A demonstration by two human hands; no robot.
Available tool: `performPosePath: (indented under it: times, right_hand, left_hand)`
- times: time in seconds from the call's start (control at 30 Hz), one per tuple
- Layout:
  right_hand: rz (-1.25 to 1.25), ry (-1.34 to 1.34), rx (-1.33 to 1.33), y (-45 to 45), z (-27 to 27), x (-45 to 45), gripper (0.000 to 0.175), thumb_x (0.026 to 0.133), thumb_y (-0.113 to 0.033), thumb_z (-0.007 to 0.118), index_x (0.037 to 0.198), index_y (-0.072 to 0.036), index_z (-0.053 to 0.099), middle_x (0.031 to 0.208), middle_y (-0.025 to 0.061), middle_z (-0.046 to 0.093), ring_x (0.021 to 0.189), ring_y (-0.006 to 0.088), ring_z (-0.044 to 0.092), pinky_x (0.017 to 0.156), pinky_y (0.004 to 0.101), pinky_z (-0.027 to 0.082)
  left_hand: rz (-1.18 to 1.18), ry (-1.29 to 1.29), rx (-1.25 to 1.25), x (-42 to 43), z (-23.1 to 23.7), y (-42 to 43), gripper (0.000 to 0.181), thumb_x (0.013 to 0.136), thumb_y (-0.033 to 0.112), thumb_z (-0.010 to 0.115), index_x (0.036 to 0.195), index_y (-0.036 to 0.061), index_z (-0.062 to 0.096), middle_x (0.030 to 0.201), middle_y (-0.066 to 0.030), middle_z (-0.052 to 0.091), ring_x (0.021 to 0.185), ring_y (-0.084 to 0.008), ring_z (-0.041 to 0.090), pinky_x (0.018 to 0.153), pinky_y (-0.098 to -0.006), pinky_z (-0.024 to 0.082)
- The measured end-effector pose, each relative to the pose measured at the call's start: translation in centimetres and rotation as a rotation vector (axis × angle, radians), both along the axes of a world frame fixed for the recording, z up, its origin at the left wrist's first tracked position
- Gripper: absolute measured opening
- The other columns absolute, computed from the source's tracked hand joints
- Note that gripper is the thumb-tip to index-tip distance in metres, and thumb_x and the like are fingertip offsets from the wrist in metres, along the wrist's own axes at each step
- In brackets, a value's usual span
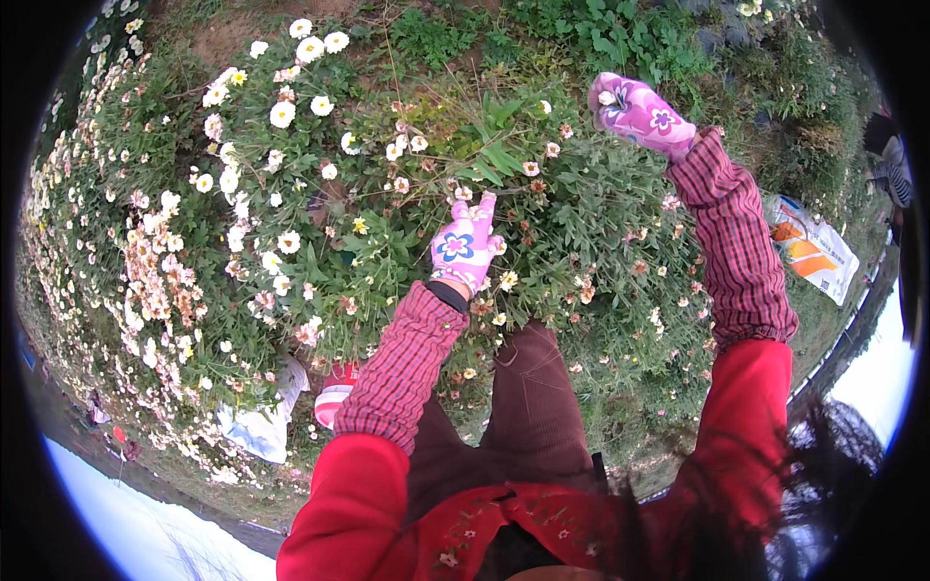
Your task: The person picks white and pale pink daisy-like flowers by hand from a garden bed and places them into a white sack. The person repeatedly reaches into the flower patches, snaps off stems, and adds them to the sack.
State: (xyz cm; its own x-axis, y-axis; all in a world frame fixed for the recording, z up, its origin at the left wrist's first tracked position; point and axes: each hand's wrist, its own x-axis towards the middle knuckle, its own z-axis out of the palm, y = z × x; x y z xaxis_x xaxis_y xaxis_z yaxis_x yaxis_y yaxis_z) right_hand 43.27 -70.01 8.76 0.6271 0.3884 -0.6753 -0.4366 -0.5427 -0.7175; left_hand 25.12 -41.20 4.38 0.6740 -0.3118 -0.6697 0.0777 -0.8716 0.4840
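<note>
My left hand [463, 245], in a pink glove printed with flowers, reaches down into the chrysanthemum-like plants [603, 210]. Its fingers are spread, and a small pale bloom [463, 193] lies right at the fingertips; no firm grip on it shows. Farther out to the right, my right hand [643, 116] is raised above the foliage in a matching glove. Its fingers are curled in, with what looks like a white flower head [607, 98] held in them. Around my left hand stand fresh white blooms and browned, withered ones.
Dense white flowers [283, 114] and faded pinkish ones [156, 269] spread along the left. A white bag [265, 417] lies low on the left, a printed white-and-orange sack [814, 247] on the right. My red shoe [338, 388] stands among the plants. Part of another person [890, 174] shows at the right rim.
</note>
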Motion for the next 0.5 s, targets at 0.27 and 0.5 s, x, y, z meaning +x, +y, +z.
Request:
performPosePath:
  times: [0.27,0.5]
  right_hand:
    - [0.915,0.034,-0.772,6.9,-11.7,2.4,0.046,0.083,-0.037,0.07,0.115,-0.005,0.063,0.104,0.0168,0.067,0.096,0.0341,0.064,0.082,0.0432,0.053]
    - [0.69,0.015,-0.72,5.3,-15.4,-0.7,0.043,0.086,-0.03,0.066,0.121,-0.006,0.062,0.105,0.0189,0.067,0.096,0.0342,0.065,0.083,0.0411,0.052]
  left_hand:
    - [-0.164,0.111,-0.042,-0.3,-4.1,-0.6,0.045,0.085,0.028,0.054,0.129,0.0177,0.052,0.107,-0.0198,0.06,0.088,-0.035,0.065,0.075,-0.0445,0.053]
    - [0.149,0.019,-0.324,-2.1,-6.1,1.1,0.019,0.09,0.02,0.051,0.094,0.0063,0.063,0.09,-0.0125,0.064,0.085,-0.032,0.062,0.075,-0.0407,0.05]
